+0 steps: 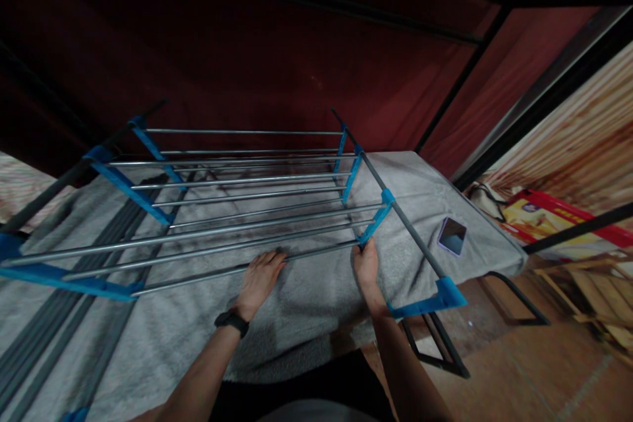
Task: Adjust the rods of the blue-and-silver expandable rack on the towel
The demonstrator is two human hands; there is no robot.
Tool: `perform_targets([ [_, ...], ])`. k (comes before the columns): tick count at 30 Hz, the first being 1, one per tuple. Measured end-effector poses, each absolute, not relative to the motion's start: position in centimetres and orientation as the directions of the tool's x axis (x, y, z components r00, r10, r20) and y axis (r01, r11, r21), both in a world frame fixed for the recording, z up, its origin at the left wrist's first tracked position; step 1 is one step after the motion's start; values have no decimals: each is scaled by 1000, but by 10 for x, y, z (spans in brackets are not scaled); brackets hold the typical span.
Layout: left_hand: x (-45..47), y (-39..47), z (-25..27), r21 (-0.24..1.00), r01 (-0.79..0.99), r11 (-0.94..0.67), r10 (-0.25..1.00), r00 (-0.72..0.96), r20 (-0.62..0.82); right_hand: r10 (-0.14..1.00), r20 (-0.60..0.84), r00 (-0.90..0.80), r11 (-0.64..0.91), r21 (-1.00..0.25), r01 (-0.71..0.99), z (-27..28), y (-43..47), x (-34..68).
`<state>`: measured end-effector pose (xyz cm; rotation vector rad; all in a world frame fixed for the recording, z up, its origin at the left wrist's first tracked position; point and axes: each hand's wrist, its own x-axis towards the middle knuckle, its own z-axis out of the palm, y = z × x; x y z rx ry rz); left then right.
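Near rod [321, 251] runs left-right over bed [306, 316], close to its front edge; left hand [261, 275] drapes across it, grip unclear, while right hand [366, 265], nearer the bracket [374, 223], grasps its right end.

A blue-bracketed metal-tube rack [247, 225] rests on a grey fleece blanket [311, 297]. Long grey tubes [44, 323] lie beneath its left end. Right of it lies a purple-edged phone [452, 236], farther right a red-and-yellow box [558, 216]; behind it, a dark red panel [277, 72].
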<state>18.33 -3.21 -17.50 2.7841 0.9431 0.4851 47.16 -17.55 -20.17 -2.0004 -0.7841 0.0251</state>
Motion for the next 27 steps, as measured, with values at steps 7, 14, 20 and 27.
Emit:
perform_targets([
  [7,183,-31,-177,253,571,-781,622,745,240,494,287,820,-351,-798,491,-196,-171,466],
  [14,181,-31,-178,251,575,-779,625,743,238,482,265,835,-377,-798,470,-196,-170,466],
  [20,180,-33,-182,262,568,-780,622,746,237,484,295,824,-325,-814,482,-200,-170,470],
  [27,179,-36,-183,258,575,-777,627,742,235,548,333,767,-306,-774,554,-198,-174,472],
])
